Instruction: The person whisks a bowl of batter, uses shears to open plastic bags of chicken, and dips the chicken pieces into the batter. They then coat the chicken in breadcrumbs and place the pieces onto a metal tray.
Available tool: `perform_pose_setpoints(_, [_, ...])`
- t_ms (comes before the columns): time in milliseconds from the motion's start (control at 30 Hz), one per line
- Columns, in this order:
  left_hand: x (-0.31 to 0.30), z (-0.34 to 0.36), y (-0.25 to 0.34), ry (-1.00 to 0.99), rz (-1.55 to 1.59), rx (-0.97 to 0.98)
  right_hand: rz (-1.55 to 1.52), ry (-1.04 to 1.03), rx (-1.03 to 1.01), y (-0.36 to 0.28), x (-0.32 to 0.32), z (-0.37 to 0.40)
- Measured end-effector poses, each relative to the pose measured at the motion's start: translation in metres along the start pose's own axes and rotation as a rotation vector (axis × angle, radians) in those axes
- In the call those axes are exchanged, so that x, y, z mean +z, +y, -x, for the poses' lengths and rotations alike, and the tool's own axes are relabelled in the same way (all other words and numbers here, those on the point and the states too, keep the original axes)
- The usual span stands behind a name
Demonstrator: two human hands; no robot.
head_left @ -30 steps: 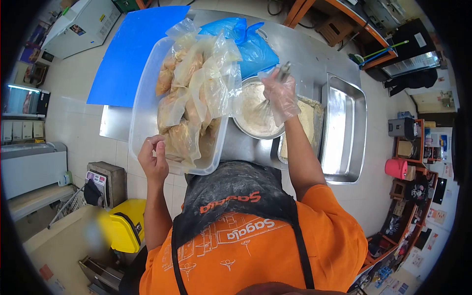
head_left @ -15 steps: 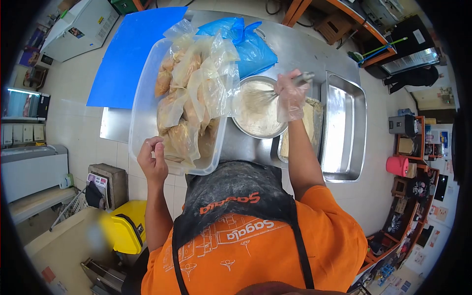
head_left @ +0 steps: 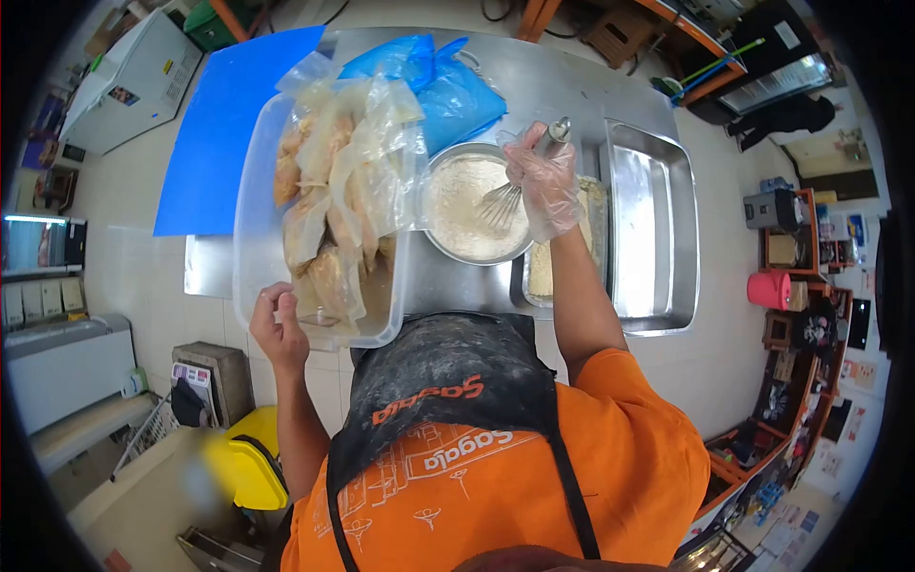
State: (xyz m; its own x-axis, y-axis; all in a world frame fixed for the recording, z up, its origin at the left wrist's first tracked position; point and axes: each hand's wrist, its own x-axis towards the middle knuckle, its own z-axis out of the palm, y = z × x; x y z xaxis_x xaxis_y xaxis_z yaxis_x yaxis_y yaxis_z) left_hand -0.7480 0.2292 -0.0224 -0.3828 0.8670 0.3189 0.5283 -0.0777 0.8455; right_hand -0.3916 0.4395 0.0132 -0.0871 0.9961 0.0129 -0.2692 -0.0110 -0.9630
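In a clear plastic glove, my right hand (head_left: 545, 186) is wrapped round the handle of a whisk (head_left: 500, 206). The whisk's wires dip into pale, flour-like powder (head_left: 464, 194) in a round metal bowl (head_left: 446, 250). My bare left hand (head_left: 279, 329) has its fingers curled at the near left corner of a translucent plastic tub (head_left: 255, 205). Inside that tub lie several clear plastic bags (head_left: 329, 276) holding tan, lumpy pieces that look like raw chicken. The tub stands left of the bowl, its near end reaching past the table edge.
Right of the bowl, partly behind my forearm, is a smaller tray of yellowish crumbs (head_left: 540, 272). A deep steel pan (head_left: 653, 229) stands beyond it. Blue plastic bags (head_left: 457, 100) and a blue sheet (head_left: 224, 143) lie on the steel table (head_left: 562, 71). A person (head_left: 786, 119) is far right.
The whisk has shifted to the right side of the bowl and stands more upright; its wires are less blurred. The whole view has swung slightly, and my left hand stays at the tub's corner.
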Motion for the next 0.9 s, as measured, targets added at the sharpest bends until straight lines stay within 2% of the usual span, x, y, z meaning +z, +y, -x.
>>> perform_pose_setpoints(100, [0.002,-0.001,0.000,-0.010,0.008,0.008,-0.079,-0.142,0.013,-0.027,0.002,0.012])
perform_pose_setpoints(167, [0.003,-0.002,0.001,-0.021,-0.003,0.012,-0.016,-0.297,0.014,-0.025,0.007,0.014])
perform_pose_setpoints(267, [0.002,-0.003,0.000,-0.052,0.009,0.019,0.048,-0.428,0.021,0.004,0.030,0.010])
perform_pose_setpoints(400, [0.002,-0.002,0.000,-0.061,0.012,0.016,0.151,-0.548,-0.116,0.026,0.058,-0.014])
perform_pose_setpoints(500, [0.002,-0.001,0.000,-0.034,0.017,0.006,-0.032,-0.385,-0.142,0.042,0.057,-0.033])
perform_pose_setpoints(533, [0.002,0.000,0.000,-0.026,0.016,0.002,-0.092,-0.331,-0.222,0.046,0.052,-0.040])
perform_pose_setpoints(633, [0.003,0.001,-0.002,-0.010,0.028,-0.002,0.028,-0.172,-0.272,0.045,0.027,-0.049])
perform_pose_setpoints(733, [0.003,0.001,-0.001,-0.003,0.038,-0.001,0.254,-0.182,-0.331,0.038,0.008,-0.045])
perform_pose_setpoints(833, [0.003,0.000,0.000,0.001,0.042,-0.003,0.477,-0.410,-0.285,0.026,-0.003,-0.044])
perform_pose_setpoints(900, [0.003,0.001,0.000,0.000,0.044,-0.011,0.533,-0.466,-0.099,0.019,0.000,-0.038])
